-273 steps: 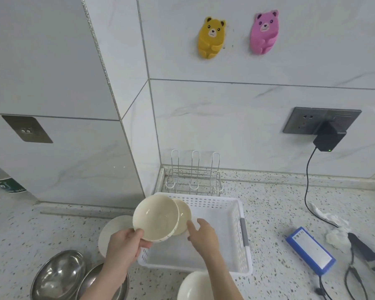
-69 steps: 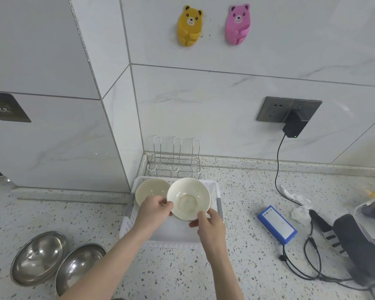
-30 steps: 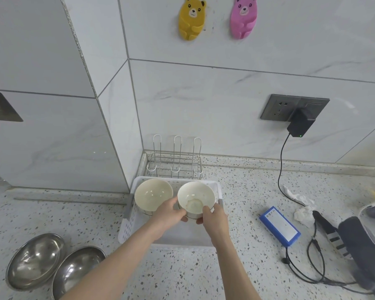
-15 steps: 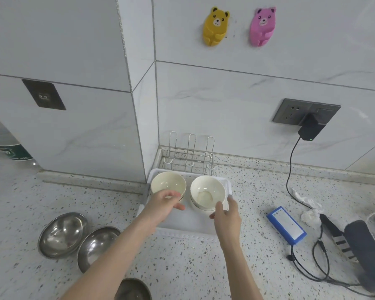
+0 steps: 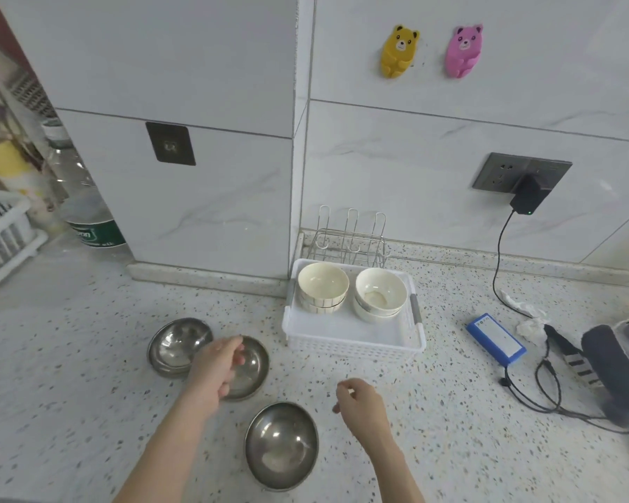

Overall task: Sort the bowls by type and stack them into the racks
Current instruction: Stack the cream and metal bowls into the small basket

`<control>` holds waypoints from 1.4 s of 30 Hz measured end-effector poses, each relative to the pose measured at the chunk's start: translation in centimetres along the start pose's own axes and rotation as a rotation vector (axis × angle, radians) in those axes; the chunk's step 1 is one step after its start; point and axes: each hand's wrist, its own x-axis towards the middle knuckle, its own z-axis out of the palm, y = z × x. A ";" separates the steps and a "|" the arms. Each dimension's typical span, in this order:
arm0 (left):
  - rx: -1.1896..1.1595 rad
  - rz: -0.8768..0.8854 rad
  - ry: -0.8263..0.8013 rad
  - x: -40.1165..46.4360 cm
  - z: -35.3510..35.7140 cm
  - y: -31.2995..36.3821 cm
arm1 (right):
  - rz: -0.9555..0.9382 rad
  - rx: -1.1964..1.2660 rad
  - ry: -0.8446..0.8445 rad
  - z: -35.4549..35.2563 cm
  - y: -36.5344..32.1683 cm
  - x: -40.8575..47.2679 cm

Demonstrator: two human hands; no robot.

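Neither grip holds anything: the left hand (image 5: 217, 364) hovers with loose fingers over the middle round steel bowl (image 5: 246, 366), and the right hand (image 5: 362, 401) hangs loosely curled above the speckled tabletop (image 5: 69, 357). Two stacks of cream ceramic bowls (image 5: 323, 287) sit side by side in the white plastic basket (image 5: 353, 339); two more steel bowls (image 5: 282, 444) lie nearby.

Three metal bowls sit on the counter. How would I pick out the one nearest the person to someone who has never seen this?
Start at the white basket by the wall corner, then look down the speckled counter toward the person. The steel bowl lies between the two forearms, below the right hand. Unlike the other two steel bowls, which sit side by side further left, it stands alone and no hand is over it.
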 end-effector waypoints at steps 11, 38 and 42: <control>0.205 -0.206 -0.092 1.0 -6.3 -5.3 | 0.185 -0.051 -0.080 4.8 1.3 -6.3; 0.052 0.112 -0.122 0.8 -4.9 -6.0 | 0.182 0.270 0.282 5.8 1.3 -10.8; 0.025 0.150 -0.131 -0.3 -4.1 -5.0 | 0.162 0.334 0.393 3.7 1.3 -10.7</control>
